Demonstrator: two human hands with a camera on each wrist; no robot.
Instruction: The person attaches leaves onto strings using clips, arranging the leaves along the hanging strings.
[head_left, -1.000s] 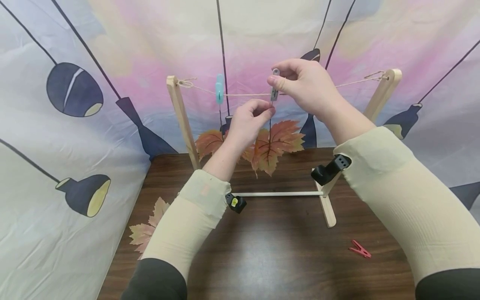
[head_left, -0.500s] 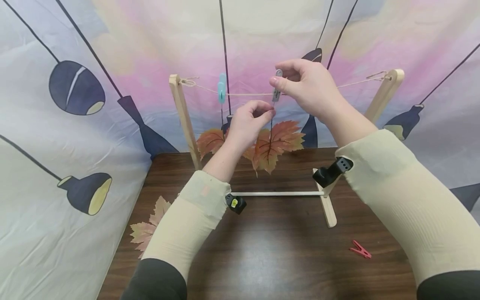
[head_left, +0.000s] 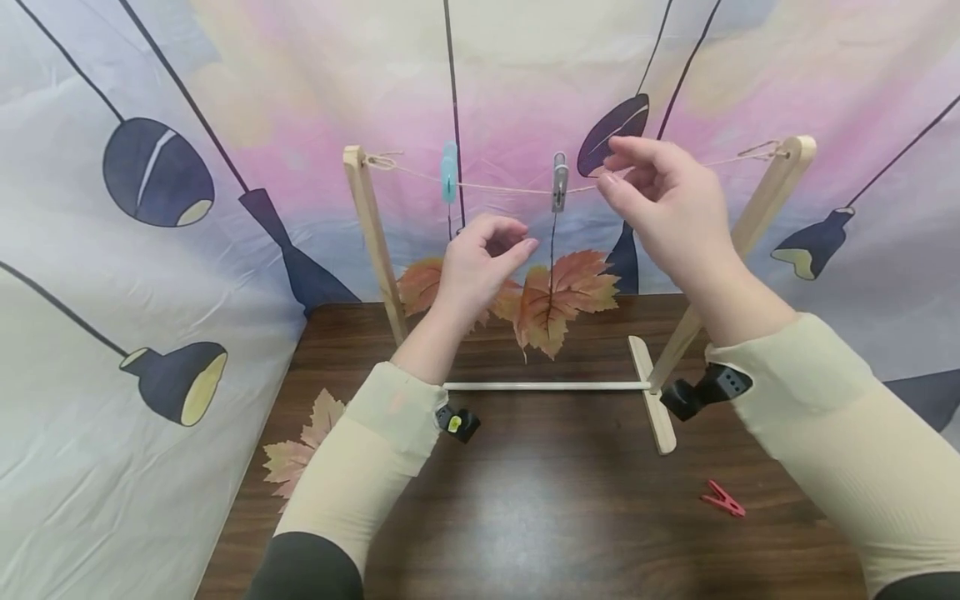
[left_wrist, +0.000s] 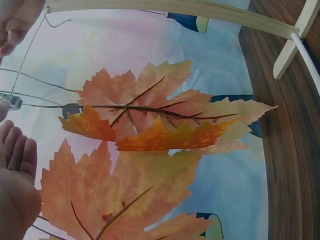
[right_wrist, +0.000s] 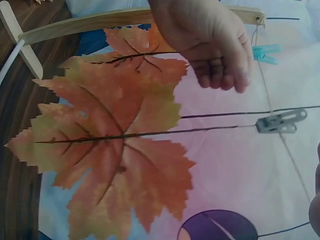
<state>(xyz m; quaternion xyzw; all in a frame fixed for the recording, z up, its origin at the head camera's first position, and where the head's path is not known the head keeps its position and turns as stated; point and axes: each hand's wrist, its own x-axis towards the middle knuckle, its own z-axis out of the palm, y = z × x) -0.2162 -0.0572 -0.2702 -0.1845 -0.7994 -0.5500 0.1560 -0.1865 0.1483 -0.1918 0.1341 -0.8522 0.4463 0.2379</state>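
Orange leaf (head_left: 570,293) hangs vertical, stem up, tip down, from gray clip (head_left: 559,183).
Left hand (head_left: 482,262), right hand (head_left: 672,208) near, fingers loosely bent; left hand partly hides second leaf (head_left: 420,283).

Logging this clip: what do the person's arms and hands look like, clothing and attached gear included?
The left hand and right hand are bare, without gloves. Pale cream sleeves with wide cuffs lead back to dark grey fabric. A small black device sits at each cuff; the left one bears a yellow-green mark.
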